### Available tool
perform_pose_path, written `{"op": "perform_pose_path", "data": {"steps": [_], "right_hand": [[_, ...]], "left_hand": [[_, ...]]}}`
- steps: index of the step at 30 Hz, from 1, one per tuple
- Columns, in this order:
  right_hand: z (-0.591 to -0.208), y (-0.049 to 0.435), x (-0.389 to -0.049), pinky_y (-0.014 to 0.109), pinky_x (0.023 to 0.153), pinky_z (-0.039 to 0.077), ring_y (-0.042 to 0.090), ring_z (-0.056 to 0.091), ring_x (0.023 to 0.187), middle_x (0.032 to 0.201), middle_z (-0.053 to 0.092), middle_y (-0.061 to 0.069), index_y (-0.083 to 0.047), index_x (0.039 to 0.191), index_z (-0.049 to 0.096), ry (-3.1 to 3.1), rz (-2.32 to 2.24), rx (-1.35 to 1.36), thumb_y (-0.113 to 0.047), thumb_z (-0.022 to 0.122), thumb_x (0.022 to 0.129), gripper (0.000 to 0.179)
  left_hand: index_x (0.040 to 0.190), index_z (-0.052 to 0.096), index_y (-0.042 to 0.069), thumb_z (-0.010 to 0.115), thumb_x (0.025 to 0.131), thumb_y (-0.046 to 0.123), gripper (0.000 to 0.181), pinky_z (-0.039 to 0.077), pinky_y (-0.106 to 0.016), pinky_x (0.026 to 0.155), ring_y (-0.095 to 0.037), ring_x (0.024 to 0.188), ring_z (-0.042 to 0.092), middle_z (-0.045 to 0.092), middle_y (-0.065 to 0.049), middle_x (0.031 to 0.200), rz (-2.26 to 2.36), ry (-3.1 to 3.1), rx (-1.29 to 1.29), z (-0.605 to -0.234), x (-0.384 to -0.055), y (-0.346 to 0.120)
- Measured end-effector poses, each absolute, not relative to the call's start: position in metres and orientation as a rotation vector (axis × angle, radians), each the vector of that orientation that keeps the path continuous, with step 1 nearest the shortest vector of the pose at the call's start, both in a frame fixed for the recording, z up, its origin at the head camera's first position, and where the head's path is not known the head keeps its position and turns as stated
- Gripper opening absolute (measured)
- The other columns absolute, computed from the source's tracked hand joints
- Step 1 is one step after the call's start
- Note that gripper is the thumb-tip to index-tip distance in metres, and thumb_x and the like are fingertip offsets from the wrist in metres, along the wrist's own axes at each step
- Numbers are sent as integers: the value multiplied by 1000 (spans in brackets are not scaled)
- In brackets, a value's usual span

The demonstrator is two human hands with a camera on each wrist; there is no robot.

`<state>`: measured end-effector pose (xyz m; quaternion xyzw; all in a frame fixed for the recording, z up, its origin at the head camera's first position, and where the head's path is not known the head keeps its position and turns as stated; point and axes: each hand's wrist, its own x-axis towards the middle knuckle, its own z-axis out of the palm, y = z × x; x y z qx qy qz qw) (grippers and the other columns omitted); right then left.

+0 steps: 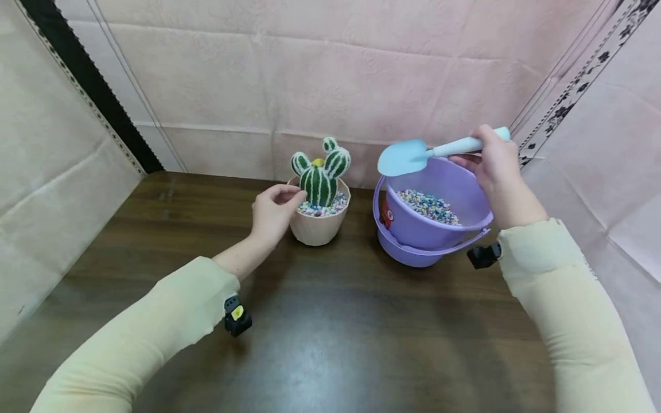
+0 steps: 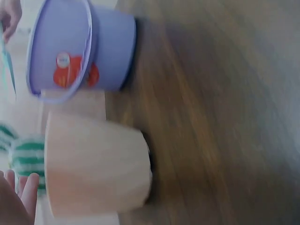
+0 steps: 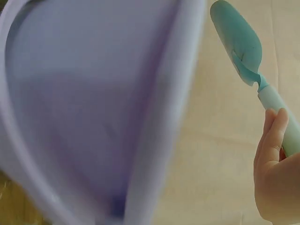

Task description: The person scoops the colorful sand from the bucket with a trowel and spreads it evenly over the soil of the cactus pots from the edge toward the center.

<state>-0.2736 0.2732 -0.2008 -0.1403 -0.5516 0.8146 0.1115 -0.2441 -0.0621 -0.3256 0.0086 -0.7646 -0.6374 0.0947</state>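
Observation:
My right hand (image 1: pixel 497 163) grips the pale handle of a light blue garden trowel (image 1: pixel 404 158) over a purple bucket (image 1: pixel 446 178). The trowel blade (image 3: pixel 239 40) points left in the head view, and no pebbles show on it. Small multicoloured pebbles (image 1: pixel 426 205) lie in the bucket. My left hand (image 1: pixel 273 212) is at the left side of a knitted green and white cactus (image 1: pixel 318 184), fingertips at its body; whether they press on it is hard to tell. The cactus stands upright in a beige pot (image 1: pixel 316 229), with coloured pebbles (image 1: pixel 330 207) around its base.
The bucket's purple carry handle (image 1: pixel 459 246) hangs down at its front. Pot and bucket stand apart on a dark wooden table (image 1: pixel 320 332), close to a pale cloth backdrop (image 1: pixel 335 86). Cloth walls rise at left and right.

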Motion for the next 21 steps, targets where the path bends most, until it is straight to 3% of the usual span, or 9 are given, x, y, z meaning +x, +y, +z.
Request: {"op": "perform_pose_path", "data": {"steps": [5,12,15,21], "right_hand": [[-196,300,-267,34,58,60,26,64,57,72,55,11,-6,87,44,-1541,2410,-426,-4,58,86,15],[-199,327,-260,30,59,60,23,63,60,78,53,11,-6,85,48,-1588,2346,-481,-5,58,87,10],[-203,334,-258,29,60,60,22,65,59,74,56,9,-7,85,48,-1646,2289,-509,-5,56,87,9],[-217,345,-254,27,55,58,16,67,56,62,63,4,-5,83,51,-1748,2173,-502,-5,53,87,4]], "left_hand": [[106,66,-1,68,86,18,28,59,-31,72,-9,81,63,68,-16,101,-1965,-2262,-148,-318,-235,-34],[109,66,4,69,84,20,30,58,-27,73,-20,90,66,69,-14,104,-1987,-2359,-298,-311,-235,6],[114,64,4,69,85,22,35,59,-33,70,-23,94,66,68,-13,106,-2061,-2394,-299,-307,-237,26],[122,59,4,69,85,25,44,59,-29,69,-24,93,66,66,-13,111,-2143,-2393,-200,-307,-250,62]]}}
